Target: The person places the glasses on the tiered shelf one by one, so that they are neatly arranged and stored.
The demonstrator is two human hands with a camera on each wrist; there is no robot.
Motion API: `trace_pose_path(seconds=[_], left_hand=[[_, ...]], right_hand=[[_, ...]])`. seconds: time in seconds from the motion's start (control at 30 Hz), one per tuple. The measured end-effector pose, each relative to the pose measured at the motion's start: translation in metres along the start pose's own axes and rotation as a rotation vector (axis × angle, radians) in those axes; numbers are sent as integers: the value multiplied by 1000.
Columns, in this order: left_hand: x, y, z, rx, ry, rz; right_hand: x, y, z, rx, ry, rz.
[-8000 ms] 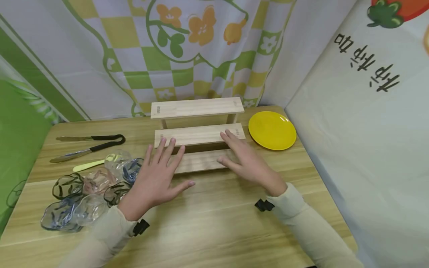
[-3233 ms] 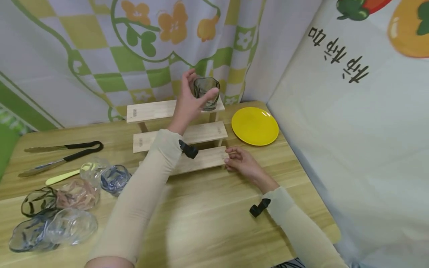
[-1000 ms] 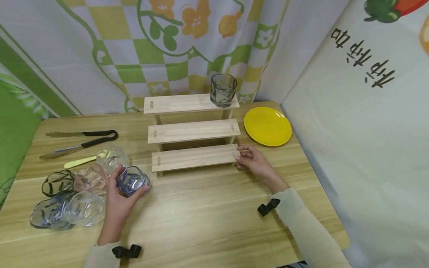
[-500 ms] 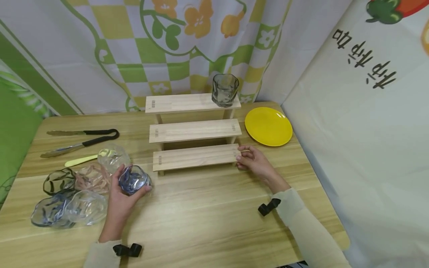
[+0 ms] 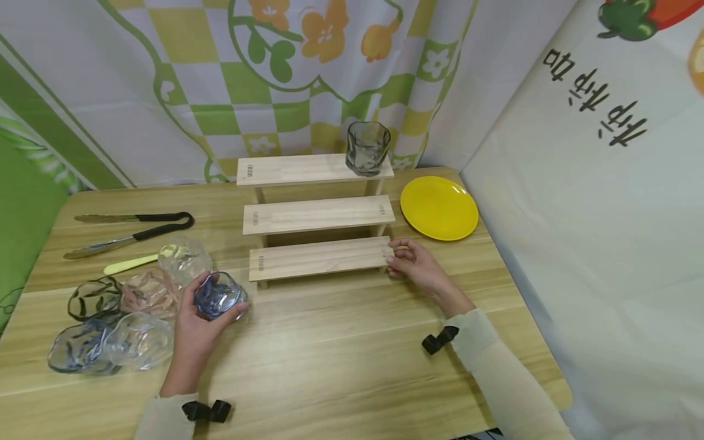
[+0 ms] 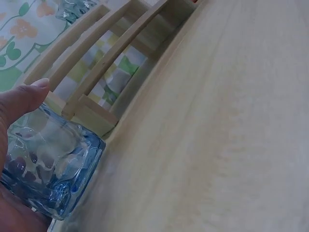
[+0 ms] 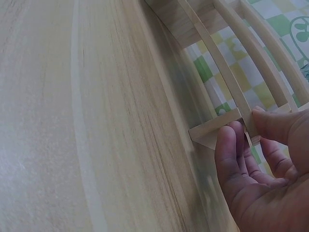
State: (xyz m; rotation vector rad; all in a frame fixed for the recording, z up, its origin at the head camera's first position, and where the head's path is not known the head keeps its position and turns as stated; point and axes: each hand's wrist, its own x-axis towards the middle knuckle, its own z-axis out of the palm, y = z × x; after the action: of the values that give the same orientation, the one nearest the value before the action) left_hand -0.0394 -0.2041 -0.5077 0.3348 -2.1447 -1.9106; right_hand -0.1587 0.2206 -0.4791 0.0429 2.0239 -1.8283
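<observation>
My left hand (image 5: 196,330) grips a blue glass (image 5: 221,296), thumb on its right side and fingers round its far left side. The left wrist view shows the same glass (image 6: 53,159) close to the table; whether it touches cannot be told. At the right end of a three-tier wooden shelf (image 5: 321,260), my right hand (image 5: 420,272) pinches the lowest board. Its thumb and fingertips meet the board's end in the right wrist view, where the shelf (image 7: 224,63) slants across. A smoky grey glass (image 5: 367,148) stands upright on the top board's right end.
Left of my left hand cluster several glasses: a pink one (image 5: 151,293), a dark one (image 5: 95,299), a blue one (image 5: 79,348) and clear ones (image 5: 140,342). A yellow-green spoon (image 5: 132,264) and black-handled tongs (image 5: 159,231) lie behind. A yellow plate (image 5: 439,208) sits right of the shelf.
The grey glass, earlier in my left hand, now stands on the top board. My left hand came back left and took the blue glass. Over the last second, almost nothing moved.
</observation>
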Motion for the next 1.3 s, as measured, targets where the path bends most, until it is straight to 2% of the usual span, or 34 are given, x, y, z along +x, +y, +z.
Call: trace_pose_path(seconds=[0.17,0.4,0.53,0.73,0.87,1.0,1.3], left_hand=[[1,17,0,42,-16,-9],[9,56,-1,-81,-77,23],[20,82,0,-77,-120,53],[44,118,7,-33,-184,110],[64,136,17,-99,-209,103],[84,150,29,-177,-222,77],[132,174,50,-200,-233,80]], right_hand=[[-1,1,-1,-1,4,-6],[0,1,0,-11,1,-2],[-1,1,-1,-21,3,-6],[-2,0,-1,-42,8,-11],[-2,-1,0,-45,4,-11],[-1,0,-1,-47,5,-10],[-2,0,-1,-51,7,-24]])
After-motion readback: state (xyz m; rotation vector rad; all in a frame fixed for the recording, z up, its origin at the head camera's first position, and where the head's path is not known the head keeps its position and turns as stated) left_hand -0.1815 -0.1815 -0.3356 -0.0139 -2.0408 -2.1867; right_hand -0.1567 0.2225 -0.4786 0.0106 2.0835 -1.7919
